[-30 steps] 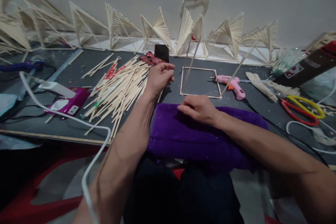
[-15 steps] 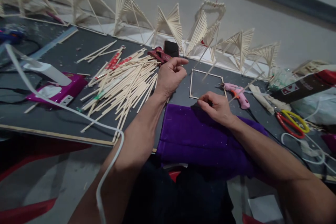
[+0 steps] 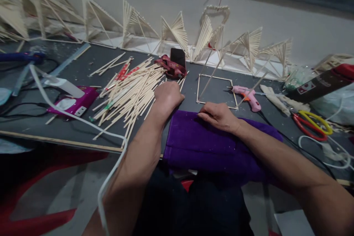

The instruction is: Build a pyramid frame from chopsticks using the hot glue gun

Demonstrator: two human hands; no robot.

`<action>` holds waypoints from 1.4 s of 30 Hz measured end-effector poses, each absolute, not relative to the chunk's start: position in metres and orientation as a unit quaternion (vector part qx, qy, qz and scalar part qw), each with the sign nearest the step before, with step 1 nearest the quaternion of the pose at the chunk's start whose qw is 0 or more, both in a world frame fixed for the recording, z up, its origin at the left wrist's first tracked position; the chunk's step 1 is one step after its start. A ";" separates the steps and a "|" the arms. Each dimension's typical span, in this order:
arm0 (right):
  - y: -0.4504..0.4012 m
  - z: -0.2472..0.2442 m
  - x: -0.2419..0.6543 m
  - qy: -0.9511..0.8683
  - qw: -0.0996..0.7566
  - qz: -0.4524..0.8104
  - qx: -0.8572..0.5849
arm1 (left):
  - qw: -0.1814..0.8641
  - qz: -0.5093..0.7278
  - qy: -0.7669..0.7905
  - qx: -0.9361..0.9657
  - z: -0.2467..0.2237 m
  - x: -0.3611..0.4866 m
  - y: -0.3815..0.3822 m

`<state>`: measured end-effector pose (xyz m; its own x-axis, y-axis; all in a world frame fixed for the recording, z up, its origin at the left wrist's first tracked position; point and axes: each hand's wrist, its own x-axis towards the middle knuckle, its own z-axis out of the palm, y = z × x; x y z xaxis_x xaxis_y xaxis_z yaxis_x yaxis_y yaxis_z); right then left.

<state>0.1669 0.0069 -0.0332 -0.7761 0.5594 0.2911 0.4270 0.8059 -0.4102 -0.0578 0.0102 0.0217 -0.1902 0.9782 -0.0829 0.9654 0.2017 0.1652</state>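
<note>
Left hand [image 3: 168, 99] has dropped back from beside the square stick frame [image 3: 198, 88] over the last half second: fingers, partly extended in the earlier view, now curl down out of sight, back of hand uppermost, at the right edge of the loose stick pile [image 3: 132, 92]. Whether it pinches a stick cannot be told. Right hand [image 3: 218, 115], little changed, is loosely closed over the far edge of the folded purple cloth [image 3: 193, 140], thumb against the bent forefinger; any content is hidden. Frame lies flat on the dark surface [image 3: 69, 131], just beyond the right hand, thin sticks rising at a slant from its corners, no hand touching it. No stick appears added, so the change is judged one of reach only, the frame being no further along. Pink glue gun [image 3: 250, 97] rests on its side, nozzle at the frame's right side. Beyond the left hand: red lanyard [image 3: 172, 67] and dark phone [image 3: 178, 57], the lanyard now less covered. Outward right, scissors [image 3: 304, 133]; outward left, magenta socket block [image 3: 73, 105]. At the back, a row of fanned stick structures [image 3: 175, 31] stands before the wall.
</note>
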 end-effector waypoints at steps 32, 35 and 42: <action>0.008 0.048 0.260 -0.691 0.547 0.110 -0.460 | 0.303 0.567 0.576 0.505 0.009 -0.065 0.025; 0.031 0.044 0.307 -0.611 0.480 0.065 -0.626 | 0.351 0.636 0.536 0.430 0.017 -0.056 0.032; 0.059 0.005 0.310 -0.665 0.055 0.120 -0.736 | 0.462 0.687 0.377 0.415 0.044 -0.031 0.031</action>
<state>0.3098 0.0594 0.0047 0.0881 0.9907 -0.1034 0.9644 -0.1108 -0.2402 -0.0312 0.0309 0.0444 -0.2285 0.9479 0.2220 -0.3216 -0.2887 0.9018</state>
